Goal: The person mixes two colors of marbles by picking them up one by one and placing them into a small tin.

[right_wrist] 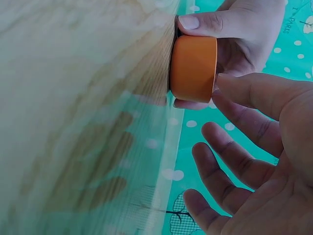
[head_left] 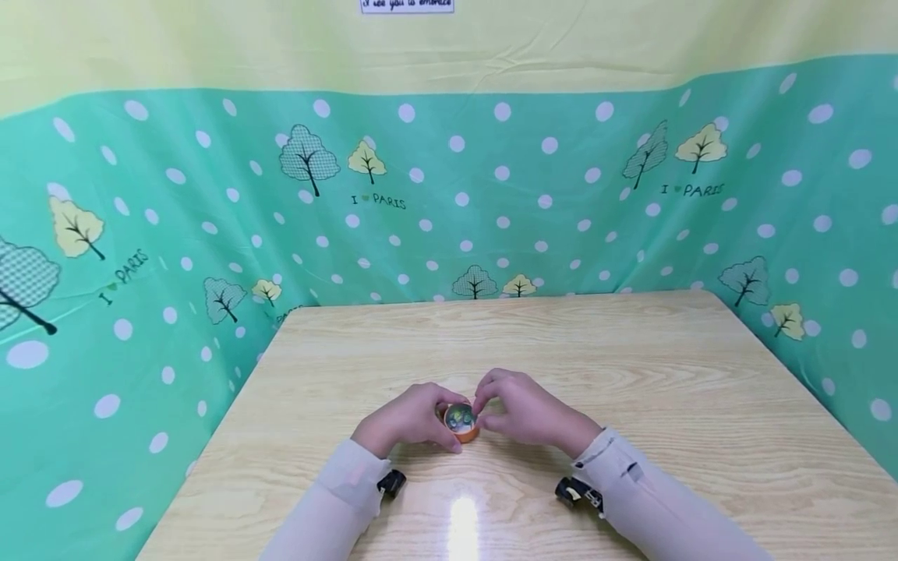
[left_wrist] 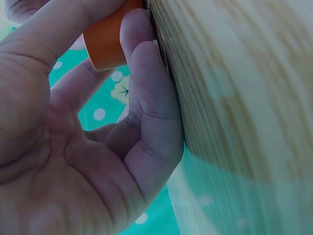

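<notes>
A small round orange tub (head_left: 466,435), with a glossy top patterned in dark green and yellow, stands upright on the wooden table. My left hand (head_left: 419,417) holds it from the left, thumb and fingers around its side. The left wrist view shows part of the orange wall (left_wrist: 105,41) by the left fingers. From the right, my right hand (head_left: 522,409) brings thumb and index fingertip to the top rim. In the right wrist view, the right thumb (right_wrist: 254,93) lies at the rim of the orange tub (right_wrist: 193,68); the other fingers are spread away. Whether these fingertips pinch anything is hidden.
The light wooden table (head_left: 596,343) reflects a bright light near the front. Green dotted cloth (head_left: 435,187) hangs behind it and along both sides. Each wrist wears a dark camera, the left camera (head_left: 391,483) and the right camera (head_left: 567,491).
</notes>
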`<state>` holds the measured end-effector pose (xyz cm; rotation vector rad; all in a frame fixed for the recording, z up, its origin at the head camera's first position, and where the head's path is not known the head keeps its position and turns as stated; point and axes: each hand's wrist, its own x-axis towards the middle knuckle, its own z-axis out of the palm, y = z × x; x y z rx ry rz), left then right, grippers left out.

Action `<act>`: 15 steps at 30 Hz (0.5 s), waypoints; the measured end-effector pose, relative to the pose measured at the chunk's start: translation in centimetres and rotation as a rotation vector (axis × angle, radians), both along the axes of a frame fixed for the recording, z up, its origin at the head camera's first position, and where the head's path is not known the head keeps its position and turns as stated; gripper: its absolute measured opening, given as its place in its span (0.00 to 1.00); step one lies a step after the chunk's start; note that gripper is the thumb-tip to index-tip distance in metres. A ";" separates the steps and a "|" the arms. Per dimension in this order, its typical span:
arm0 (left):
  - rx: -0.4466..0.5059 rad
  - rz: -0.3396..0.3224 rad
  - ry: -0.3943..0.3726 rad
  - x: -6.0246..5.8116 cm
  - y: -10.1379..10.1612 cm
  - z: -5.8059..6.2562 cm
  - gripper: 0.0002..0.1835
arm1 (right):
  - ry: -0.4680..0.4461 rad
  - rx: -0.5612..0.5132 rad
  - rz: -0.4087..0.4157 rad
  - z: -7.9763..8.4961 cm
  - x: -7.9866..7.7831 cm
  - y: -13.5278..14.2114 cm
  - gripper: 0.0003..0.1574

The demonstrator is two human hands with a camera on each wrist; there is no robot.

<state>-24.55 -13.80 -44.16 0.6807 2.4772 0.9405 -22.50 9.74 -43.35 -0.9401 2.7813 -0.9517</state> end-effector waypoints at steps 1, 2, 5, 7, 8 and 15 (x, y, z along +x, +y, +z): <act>0.000 0.000 0.001 0.0 0.0 0.0 0.31 | 0.007 0.001 -0.004 0.0 0.0 0.1 0.05; -0.003 0.001 0.002 0.0 0.1 0.0 0.31 | 0.011 0.004 -0.009 0.1 0.0 0.2 0.05; -0.017 0.012 -0.002 0.0 0.2 0.1 0.32 | 0.011 0.009 -0.017 0.1 0.1 0.5 0.04; -0.028 0.021 -0.004 0.0 0.2 0.1 0.32 | 0.009 0.015 -0.022 0.1 0.1 0.7 0.04; -0.033 0.025 -0.003 0.0 0.2 0.1 0.33 | 0.009 0.018 -0.024 0.1 0.1 0.9 0.04; -0.033 0.030 0.006 0.1 0.2 0.2 0.33 | 0.015 0.027 -0.024 -0.1 0.1 1.5 0.05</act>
